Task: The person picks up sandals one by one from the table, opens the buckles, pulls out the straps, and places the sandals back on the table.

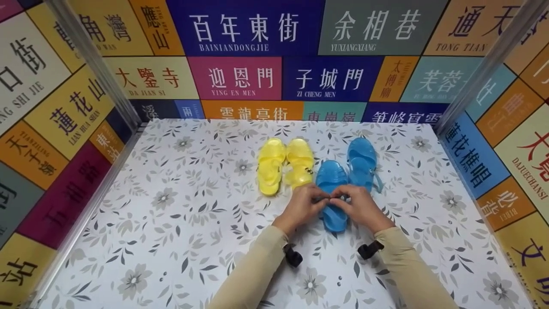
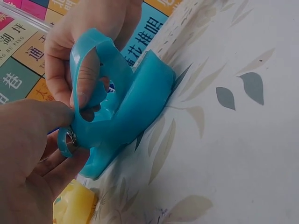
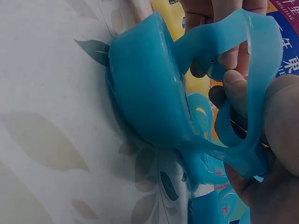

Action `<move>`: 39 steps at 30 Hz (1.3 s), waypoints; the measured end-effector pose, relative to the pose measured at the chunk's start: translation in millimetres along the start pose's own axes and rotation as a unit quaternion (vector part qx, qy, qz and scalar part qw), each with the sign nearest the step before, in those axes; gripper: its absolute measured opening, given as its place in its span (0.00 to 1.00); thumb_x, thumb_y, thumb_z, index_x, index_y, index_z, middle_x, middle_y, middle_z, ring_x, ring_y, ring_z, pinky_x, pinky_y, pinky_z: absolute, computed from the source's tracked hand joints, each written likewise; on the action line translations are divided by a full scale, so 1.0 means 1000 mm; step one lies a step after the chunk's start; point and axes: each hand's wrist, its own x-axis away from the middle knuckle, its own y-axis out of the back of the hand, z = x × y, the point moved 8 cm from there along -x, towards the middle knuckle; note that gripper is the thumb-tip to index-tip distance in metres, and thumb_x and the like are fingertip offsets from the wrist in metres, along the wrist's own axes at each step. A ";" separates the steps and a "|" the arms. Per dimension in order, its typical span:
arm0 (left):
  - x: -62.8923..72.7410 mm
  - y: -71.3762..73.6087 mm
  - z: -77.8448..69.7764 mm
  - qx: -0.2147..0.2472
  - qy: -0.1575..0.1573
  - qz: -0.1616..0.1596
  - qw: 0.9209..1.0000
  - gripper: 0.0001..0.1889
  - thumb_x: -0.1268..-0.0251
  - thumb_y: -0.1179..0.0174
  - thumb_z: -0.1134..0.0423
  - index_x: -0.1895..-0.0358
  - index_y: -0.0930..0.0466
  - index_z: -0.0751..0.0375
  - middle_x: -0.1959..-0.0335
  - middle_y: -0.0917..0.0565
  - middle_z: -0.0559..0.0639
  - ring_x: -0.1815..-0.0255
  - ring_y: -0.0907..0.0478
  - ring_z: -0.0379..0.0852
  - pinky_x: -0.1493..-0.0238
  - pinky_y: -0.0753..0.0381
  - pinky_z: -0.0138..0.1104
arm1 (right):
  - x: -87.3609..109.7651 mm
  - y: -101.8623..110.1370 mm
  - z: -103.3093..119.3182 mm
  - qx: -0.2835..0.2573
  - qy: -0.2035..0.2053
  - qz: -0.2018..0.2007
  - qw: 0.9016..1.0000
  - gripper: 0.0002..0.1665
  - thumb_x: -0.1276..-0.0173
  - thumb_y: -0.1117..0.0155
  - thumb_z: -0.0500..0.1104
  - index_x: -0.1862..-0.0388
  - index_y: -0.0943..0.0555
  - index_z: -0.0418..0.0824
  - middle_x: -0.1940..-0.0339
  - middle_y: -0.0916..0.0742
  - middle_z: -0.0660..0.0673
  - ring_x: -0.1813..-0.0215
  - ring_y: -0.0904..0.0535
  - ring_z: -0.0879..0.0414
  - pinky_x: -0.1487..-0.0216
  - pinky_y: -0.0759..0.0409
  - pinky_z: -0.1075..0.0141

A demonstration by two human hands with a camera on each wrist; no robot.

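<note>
A blue jelly sandal (image 1: 331,174) lies flat on the patterned table, toe pointing away from me. Over its ankle part my left hand (image 1: 302,207) and right hand (image 1: 360,206) meet, fingertips almost touching. In the left wrist view, my left hand (image 2: 28,144) pinches the strap beside a small metal buckle (image 2: 71,136). My right hand (image 3: 285,112) grips the ankle strap (image 3: 257,60) from the other side, its thumb and fingertips close to the left fingers. Exactly how the strap end sits at the buckle is partly hidden by fingers.
Just right stands the other blue sandal (image 1: 361,154), with a loose strap (image 1: 378,182) sticking out at its side. A yellow sandal (image 1: 270,167) and its mate (image 1: 299,154) lie to the left. Walls with coloured sign panels (image 1: 253,25) enclose the floral tabletop (image 1: 171,240).
</note>
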 end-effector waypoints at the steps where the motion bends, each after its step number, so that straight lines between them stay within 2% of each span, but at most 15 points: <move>1: 0.001 0.000 0.000 0.001 -0.001 -0.002 1.000 0.08 0.31 0.31 0.67 0.53 0.07 0.58 0.60 0.09 0.48 0.58 0.17 0.39 0.54 0.19 0.26 | 0.000 0.000 0.000 -0.001 0.002 -0.001 1.000 0.03 0.31 0.25 0.37 0.60 0.11 0.43 0.62 0.09 0.50 0.59 0.15 0.54 0.56 0.15 0.51; 5: 0.001 0.000 0.000 0.001 -0.004 -0.008 1.000 0.08 0.31 0.31 0.67 0.53 0.07 0.59 0.60 0.11 0.49 0.58 0.18 0.40 0.55 0.20 0.26 | 0.000 0.002 0.001 -0.002 0.017 -0.008 1.000 0.05 0.32 0.25 0.35 0.60 0.11 0.44 0.62 0.09 0.50 0.59 0.14 0.53 0.57 0.15 0.51; 12: -0.005 0.001 -0.005 0.005 -0.016 0.006 1.000 0.09 0.30 0.33 0.68 0.51 0.08 0.60 0.59 0.11 0.51 0.56 0.17 0.41 0.53 0.19 0.27 | -0.002 0.011 0.002 0.006 0.034 -0.020 0.999 0.06 0.33 0.24 0.34 0.60 0.10 0.43 0.62 0.08 0.50 0.60 0.14 0.54 0.59 0.15 0.57; 23: 0.001 0.003 -0.004 0.007 -0.004 -0.031 0.999 0.06 0.32 0.29 0.67 0.55 0.08 0.63 0.61 0.11 0.53 0.59 0.16 0.44 0.56 0.18 0.28 | 0.001 0.012 0.004 0.012 0.027 -0.011 0.999 0.04 0.32 0.25 0.36 0.61 0.11 0.44 0.62 0.09 0.51 0.59 0.14 0.55 0.60 0.15 0.58; 30: 0.002 0.004 -0.001 0.016 0.016 -0.026 0.999 0.07 0.32 0.28 0.66 0.54 0.09 0.61 0.58 0.11 0.51 0.57 0.17 0.41 0.56 0.18 0.26 | -0.001 0.007 0.005 -0.011 0.009 0.002 1.000 0.07 0.33 0.24 0.37 0.56 0.11 0.43 0.58 0.08 0.49 0.54 0.13 0.46 0.53 0.15 0.49; 39: 0.002 0.002 0.001 0.042 0.003 -0.018 0.999 0.06 0.32 0.29 0.66 0.54 0.08 0.60 0.59 0.11 0.49 0.58 0.16 0.40 0.55 0.18 0.26 | 0.001 0.003 0.008 -0.006 0.009 0.003 1.000 0.04 0.31 0.25 0.37 0.60 0.10 0.46 0.61 0.09 0.53 0.58 0.14 0.57 0.54 0.15 0.55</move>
